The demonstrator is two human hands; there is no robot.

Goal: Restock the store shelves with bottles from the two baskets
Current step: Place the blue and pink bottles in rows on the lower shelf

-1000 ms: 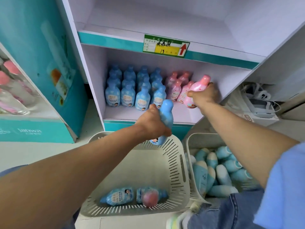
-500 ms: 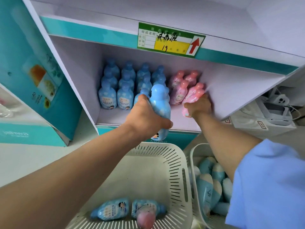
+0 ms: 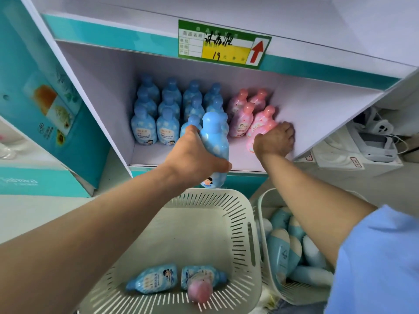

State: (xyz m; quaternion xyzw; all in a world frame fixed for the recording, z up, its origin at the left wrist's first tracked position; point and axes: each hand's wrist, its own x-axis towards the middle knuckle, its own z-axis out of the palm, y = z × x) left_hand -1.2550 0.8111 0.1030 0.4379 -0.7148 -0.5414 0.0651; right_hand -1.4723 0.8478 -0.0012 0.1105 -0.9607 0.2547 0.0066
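Note:
My left hand (image 3: 195,159) grips a blue bottle (image 3: 214,141) upright at the front edge of the lower shelf (image 3: 244,164), in front of the blue rows (image 3: 167,109). My right hand (image 3: 275,141) holds a pink bottle (image 3: 260,128) on the shelf floor, beside the other pink bottles (image 3: 242,109) and near the right wall. Below, the left basket (image 3: 231,214) holds two blue bottles (image 3: 152,282) and a pink one (image 3: 200,292). The right basket (image 3: 264,223) holds several pale blue bottles (image 3: 285,243).
A green and yellow price tag (image 3: 223,45) sits on the teal shelf lip above. A teal display box (image 3: 43,98) stands to the left. White devices with cables (image 3: 371,143) lie to the right of the shelf unit.
Both hands moved forward to the shelf. The pink bottle went from tilted in the air to the shelf floor beside the pink group. The blue bottle rose from the basket to the shelf's front.

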